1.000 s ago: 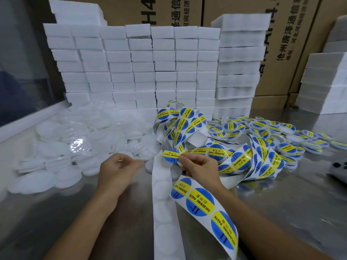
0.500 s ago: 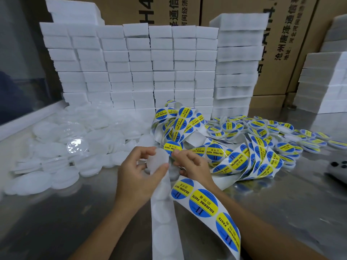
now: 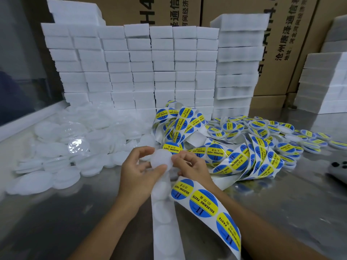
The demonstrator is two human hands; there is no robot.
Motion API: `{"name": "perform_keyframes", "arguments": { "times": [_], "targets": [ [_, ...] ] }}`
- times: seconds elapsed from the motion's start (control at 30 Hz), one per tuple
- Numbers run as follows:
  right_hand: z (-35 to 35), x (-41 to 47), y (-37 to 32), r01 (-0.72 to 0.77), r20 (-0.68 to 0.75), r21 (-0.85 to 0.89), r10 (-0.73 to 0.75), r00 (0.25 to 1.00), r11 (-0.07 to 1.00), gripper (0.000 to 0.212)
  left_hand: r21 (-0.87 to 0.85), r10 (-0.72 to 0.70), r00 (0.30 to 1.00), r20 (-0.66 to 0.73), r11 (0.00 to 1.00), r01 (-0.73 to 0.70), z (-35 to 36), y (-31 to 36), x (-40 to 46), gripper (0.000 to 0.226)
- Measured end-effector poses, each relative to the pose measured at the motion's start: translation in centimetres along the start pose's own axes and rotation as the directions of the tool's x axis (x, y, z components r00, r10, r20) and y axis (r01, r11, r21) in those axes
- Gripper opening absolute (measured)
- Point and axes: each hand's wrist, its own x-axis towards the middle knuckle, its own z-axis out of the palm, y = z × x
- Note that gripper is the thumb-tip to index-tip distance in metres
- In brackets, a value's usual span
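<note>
Table: steel table (image 3: pixel 56 212), dull and reflective.
Left: loose heap of white and clear round lids (image 3: pixel 56 152).
Back: columns of stacked white foam blocks (image 3: pixel 142 72), with another stack (image 3: pixel 324 81) far right.
Centre: tangled sticker strip (image 3: pixel 244 158) of blue-and-yellow labels; an emptied backing strip (image 3: pixel 165 231) runs toward the near edge.
Right: heap of labelled lids (image 3: pixel 272 132); a dark device (image 3: pixel 339 169) lies at the picture's edge.
</note>
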Motion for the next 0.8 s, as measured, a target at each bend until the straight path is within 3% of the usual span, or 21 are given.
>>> {"name": "perform_keyframes", "arguments": {
  "times": [0.1,0.2,0.27,0.43,0.67,0.8],
  "targets": [
    [0.0,-0.1,0.1,0.002,-0.007,0.031,-0.002,1.0,1.0,0.025,-0.293,-0.238,0.969,0.064,0.924,0.246,-0.4,-0.2,0.6,0.036],
    [-0.1,-0.1,0.3,-0.003,-0.031,0.068,0.005,1.0,0.998,0.018,-0.415,-0.316,0.944,0.098,0.849,0.327,-0.7,-0.4,0.8,0.023],
    [-0.3,-0.1,0.2,-0.042,-0.07,0.132,0.052,0.996,0.99,0.01,-0.444,-0.346,0.935,0.081,0.827,0.344,-0.7,-0.6,0.9,0.02],
    [-1.3,0.2,-0.2,-0.175,-0.076,0.281,0.204,0.976,0.944,0.016,-0.497,-0.398,0.917,0.042,0.788,0.365,-1.2,-1.3,1.2,0.016],
    [-1.3,0.3,-0.6,-0.25,-0.041,0.256,0.269,0.962,0.934,0.003,-0.48,-0.407,0.911,0.073,0.786,0.39,-1.6,-1.9,1.3,0.017],
    [-1.3,0.5,-0.7,-0.305,0.0,0.283,0.318,0.948,0.909,0.006,-0.483,-0.409,0.912,0.03,0.793,0.371,-1.5,-2.0,1.4,0.015]
  ]
}}
